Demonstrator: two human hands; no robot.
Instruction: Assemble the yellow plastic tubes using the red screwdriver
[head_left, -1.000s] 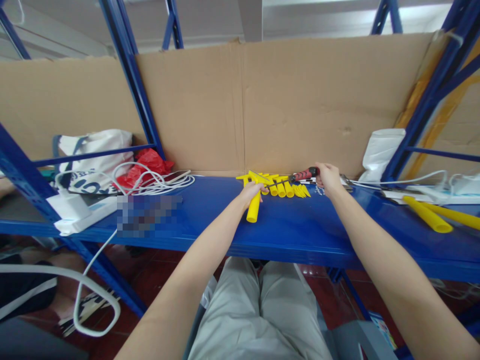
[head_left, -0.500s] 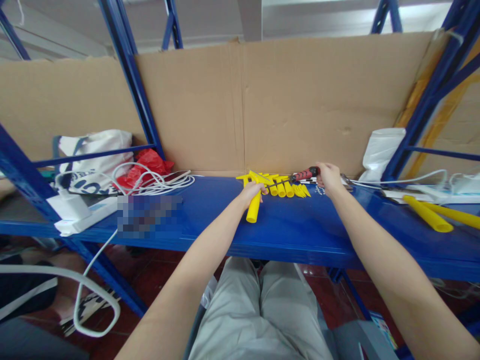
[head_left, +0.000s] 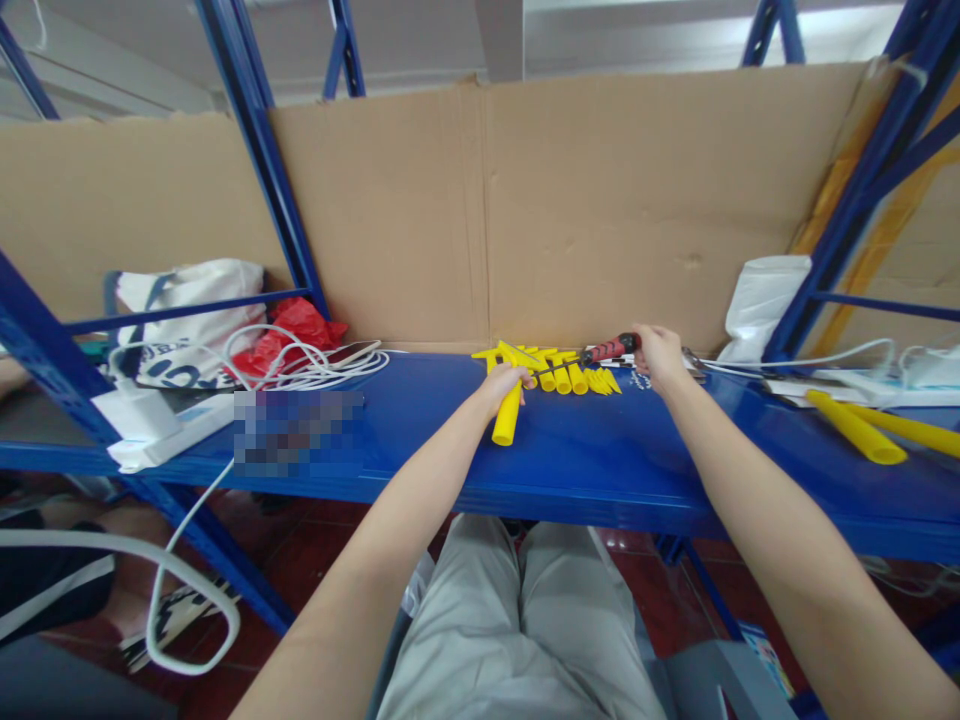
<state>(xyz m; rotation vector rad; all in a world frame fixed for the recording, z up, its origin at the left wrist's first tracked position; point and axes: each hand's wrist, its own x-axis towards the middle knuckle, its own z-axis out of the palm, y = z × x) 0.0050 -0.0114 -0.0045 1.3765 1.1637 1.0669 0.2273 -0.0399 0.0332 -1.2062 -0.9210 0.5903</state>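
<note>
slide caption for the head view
Red-and-black screwdriver in the right-hand grip, pointing toward the yellow tube in the left-hand grip, over a blue shelf.

One head-worn view, facing forward and down over the lap [head_left: 517, 620]; blue bench [head_left: 405, 415] near, cardboard wall [head_left: 637, 210] beyond

Held tube piece [head_left: 505, 425]: yellow plastic by its look, smooth, low sheen; the loose tubes [head_left: 856, 428] at right appear alike. Screwdriver [head_left: 609, 349]: handle red and black, looks like plastic or rubber; shaft thin, dark, apparently metal. Bench [head_left: 424, 410]: blue painted metal, smooth, glossy, with soft reflections. Rack post [head_left: 276, 180]: blue painted metal. Back panel [head_left: 637, 200]: brown cardboard, matt, creased. Tote bag [head_left: 187, 320]: pale cloth, matt, printed. Red bag [head_left: 304, 325]: thin crinkled plastic. Power strip [head_left: 184, 430]: smooth white plastic. Trousers [head_left: 517, 630]: matt woven cloth, wrinkled.
</note>
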